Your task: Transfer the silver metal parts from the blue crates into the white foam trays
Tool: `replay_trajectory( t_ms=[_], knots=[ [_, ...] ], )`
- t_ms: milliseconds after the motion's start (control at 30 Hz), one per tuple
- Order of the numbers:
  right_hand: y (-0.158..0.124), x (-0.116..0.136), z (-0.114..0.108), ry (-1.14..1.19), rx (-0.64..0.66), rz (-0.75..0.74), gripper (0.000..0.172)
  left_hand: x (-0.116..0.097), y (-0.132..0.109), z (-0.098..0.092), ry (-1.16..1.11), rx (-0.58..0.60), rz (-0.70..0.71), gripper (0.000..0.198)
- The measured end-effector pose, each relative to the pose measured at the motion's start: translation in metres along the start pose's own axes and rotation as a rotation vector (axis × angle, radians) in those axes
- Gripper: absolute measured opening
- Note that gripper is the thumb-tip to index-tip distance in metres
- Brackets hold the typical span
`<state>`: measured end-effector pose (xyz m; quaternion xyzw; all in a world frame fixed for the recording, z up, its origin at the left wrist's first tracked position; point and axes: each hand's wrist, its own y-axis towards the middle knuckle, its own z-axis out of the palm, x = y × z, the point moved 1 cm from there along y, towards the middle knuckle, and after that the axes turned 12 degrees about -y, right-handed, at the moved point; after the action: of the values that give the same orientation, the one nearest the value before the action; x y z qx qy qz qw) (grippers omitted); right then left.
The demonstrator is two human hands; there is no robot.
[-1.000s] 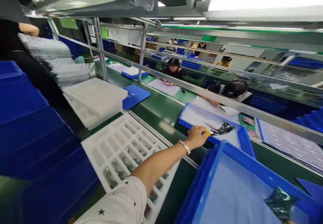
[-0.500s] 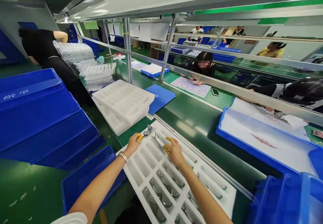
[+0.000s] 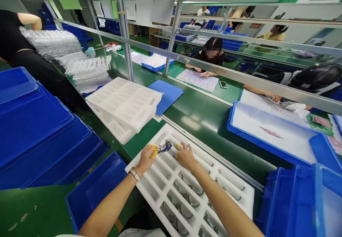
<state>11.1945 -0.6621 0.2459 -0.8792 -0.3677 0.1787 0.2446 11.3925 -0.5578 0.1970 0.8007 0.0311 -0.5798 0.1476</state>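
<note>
**Green surface (image 3: 203, 105) in a workshop, a shiny metal piece (image 3: 165, 146) pinched above a white foam tray (image 3: 248, 203)**

Closest in, the foam tray lies slantwise on the surface, its nearer compartments holding curved pieces (image 3: 180, 212) with a metallic look. Both forearms reach across it. Left grip (image 3: 146, 158) is closed in a pinch, yellow coverings (image 3: 154, 151) on the fingertips, and has hold of the metal piece by one end, over the tray's far-left part. Right grip (image 3: 186, 158) sits low over the tray beside it, fingers bent; whether it has hold of anything I cannot tell.

The metal piece looks light and stiff, and its mirror finish would likely be slippery and quick to mark. Pinching it by an end or a thin edge seems wisest; the foam looks soft and yielding.

Past the tray stand a foam stack (image 3: 125, 101) and a blue sheet (image 3: 165, 92) with faint white marks, too small to read. A small printed label (image 3: 157, 117) beside the stack is equally illegible. Farther across, a co-worker (image 3: 211, 57) bends over a sheet of small items near a phone (image 3: 223, 84). Papers (image 3: 161, 11) hang beyond, any writing unreadable; no brand can be made out.
</note>
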Motion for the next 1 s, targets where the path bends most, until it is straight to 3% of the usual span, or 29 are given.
replay_trajectory(
  t_ms=[100,200,267,400,467,567,667,733,833,900,1000],
  knots=[
    [0.010,0.008,-0.008,0.008,0.013,0.015,0.041,-0.002,0.002,-0.004,0.048,0.078,0.000,0.014],
    [0.001,0.001,-0.009,0.046,-0.001,0.009,0.037,-0.007,0.007,-0.018,0.031,0.177,-0.013,0.014],
    [-0.019,-0.011,-0.009,0.136,-0.141,-0.008,0.036,-0.014,0.015,-0.031,0.046,0.243,-0.023,0.015],
    [-0.069,-0.023,-0.014,0.372,-0.625,0.011,0.039,-0.039,0.036,-0.046,0.215,0.434,0.004,0.020],
    [-0.084,-0.015,-0.016,0.373,-0.728,-0.024,0.037,-0.055,0.047,-0.043,0.283,0.540,0.049,0.021],
    [-0.088,0.008,-0.011,0.295,-0.689,-0.084,0.027,-0.072,0.058,-0.030,0.261,0.684,0.096,0.023],
    [-0.080,0.025,0.008,0.276,-0.625,-0.056,0.030,-0.072,0.063,-0.019,0.211,0.766,0.044,0.025],
    [-0.074,0.030,0.022,0.315,-0.612,-0.003,0.029,-0.060,0.065,-0.018,0.188,0.717,-0.016,0.025],
    [-0.068,0.032,0.035,0.385,-0.591,0.051,0.031,-0.035,0.065,-0.021,0.180,0.474,-0.031,0.019],
    [-0.065,0.034,0.034,0.413,-0.575,0.041,0.032,-0.019,0.062,-0.021,0.193,0.336,0.001,0.021],
    [-0.060,0.038,0.026,0.423,-0.544,0.011,0.033,-0.002,0.055,-0.018,0.211,0.253,0.036,0.021]
  ],
)
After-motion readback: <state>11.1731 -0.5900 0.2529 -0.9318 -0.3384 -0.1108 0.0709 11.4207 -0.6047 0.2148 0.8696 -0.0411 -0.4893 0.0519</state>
